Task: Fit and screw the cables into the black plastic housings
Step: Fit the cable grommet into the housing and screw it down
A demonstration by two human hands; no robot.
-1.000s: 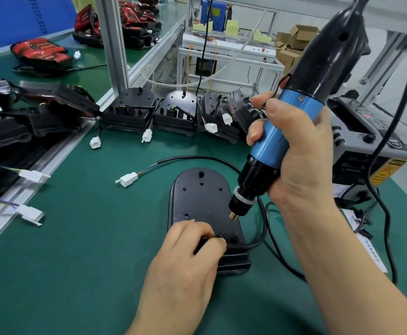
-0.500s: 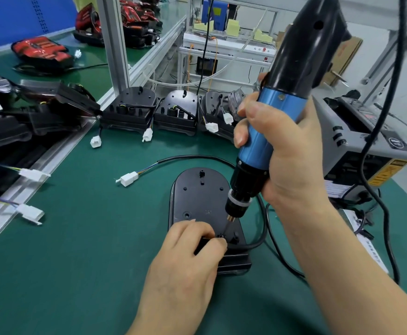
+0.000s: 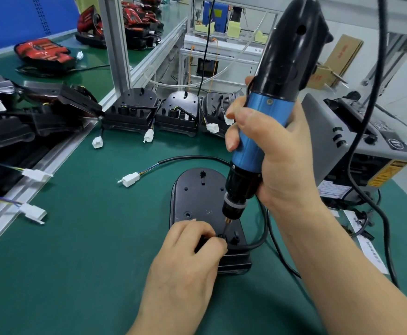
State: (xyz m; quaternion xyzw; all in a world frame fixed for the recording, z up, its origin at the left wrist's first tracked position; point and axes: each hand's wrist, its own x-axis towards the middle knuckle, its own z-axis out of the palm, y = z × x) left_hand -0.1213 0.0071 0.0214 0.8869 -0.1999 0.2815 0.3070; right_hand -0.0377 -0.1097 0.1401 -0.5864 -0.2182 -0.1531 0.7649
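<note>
While the right hand (image 3: 284, 170) is gripping the electric screwdriver (image 3: 278, 93) and the left hand (image 3: 185, 264) fingers (image 3: 218, 245) are pinching the screw (image 3: 221, 236), the leaning bit (image 3: 226, 225) could be slipping (poking those fingers).

Matt black plastic housing (image 3: 197, 197) on smooth green mat (image 3: 76, 262); glossy black-and-blue screwdriver (image 3: 270, 112); brushed aluminium post (image 3: 115, 42).

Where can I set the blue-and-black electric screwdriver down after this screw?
Bare green mat lies left of the flat black plastic housing, bounded by the aluminium rail and white cable connector. Crowded right: black cables, grey box-shaped machine.
</note>
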